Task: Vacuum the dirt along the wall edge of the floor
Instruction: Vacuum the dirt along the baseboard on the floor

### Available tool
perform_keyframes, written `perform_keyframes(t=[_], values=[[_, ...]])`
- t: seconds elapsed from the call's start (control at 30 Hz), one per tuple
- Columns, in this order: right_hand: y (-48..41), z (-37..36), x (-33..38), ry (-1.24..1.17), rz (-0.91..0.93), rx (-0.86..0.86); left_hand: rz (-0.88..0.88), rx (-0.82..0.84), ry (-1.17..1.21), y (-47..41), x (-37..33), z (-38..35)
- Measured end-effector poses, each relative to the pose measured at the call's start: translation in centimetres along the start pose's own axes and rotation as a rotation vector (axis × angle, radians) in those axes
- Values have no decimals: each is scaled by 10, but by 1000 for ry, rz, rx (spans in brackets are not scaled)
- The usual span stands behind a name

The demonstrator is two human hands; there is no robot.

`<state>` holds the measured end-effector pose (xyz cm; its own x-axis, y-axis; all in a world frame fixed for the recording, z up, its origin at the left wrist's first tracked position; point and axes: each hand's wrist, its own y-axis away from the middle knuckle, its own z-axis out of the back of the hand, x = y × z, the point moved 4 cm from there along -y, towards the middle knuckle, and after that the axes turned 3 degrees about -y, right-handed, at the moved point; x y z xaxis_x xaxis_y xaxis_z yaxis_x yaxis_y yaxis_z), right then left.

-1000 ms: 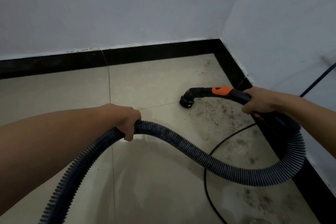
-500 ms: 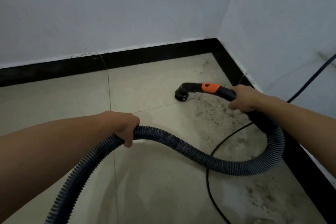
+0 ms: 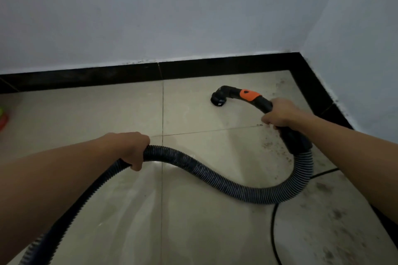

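The wall (image 3: 193, 17) stood far past both hands, and a second wall ran close beside the right arm. The floor (image 3: 97, 118) lay under everything, with a black strip (image 3: 215, 69) along its edge. The long hose (image 3: 215, 178) looped from the left hand (image 3: 129, 146) across to the right hand (image 3: 282, 115). The left hand was curled tight round the hose and held it up off the floor. The right hand was wrapped round the black pipe (image 3: 265, 103) at the hose's end.

Just past the right hand, the pipe bent down to the nozzle (image 3: 218, 101). It sat on the floor or very near it; it was hard to tell which. It was apart from the strip. A thin cord (image 3: 273, 232) lay under the hose loop. The dirt (image 3: 336, 215) lay as dark specks under and behind the right hand, along the side wall's strip.

The step looked like sweeping the nozzle over the floor. The spot under it looked mostly clean. The next move likely called for the right hand to bring the nozzle back to the specks by the strip, held low, while the left hand gave the hose some slack.
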<state>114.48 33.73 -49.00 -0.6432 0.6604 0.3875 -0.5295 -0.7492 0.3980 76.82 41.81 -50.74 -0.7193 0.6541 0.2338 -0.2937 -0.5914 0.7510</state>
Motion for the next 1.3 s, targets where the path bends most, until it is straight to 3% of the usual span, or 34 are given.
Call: perform_keyframes(t=[0.17,0.37,0.5,0.97,1.2,1.3], values=[[2,-10,-6,15,42,85,-40,8,-1,-12,-11,7],[-18,35,-69,-35,-99,-78,-116,-31,42,-37,-39,30],[-49,58,-84,-164,-77,-104,-138,-17,122,-50,-52,39],[-114,95,-88,138,-162,-290,-115,43,274,-69,-50,21],[-85,100,-114,-157,-244,-237,-150,54,180,-65,-58,22],[-68,87,-113,-170,-198,-244,-164,47,149,-61,-58,21]])
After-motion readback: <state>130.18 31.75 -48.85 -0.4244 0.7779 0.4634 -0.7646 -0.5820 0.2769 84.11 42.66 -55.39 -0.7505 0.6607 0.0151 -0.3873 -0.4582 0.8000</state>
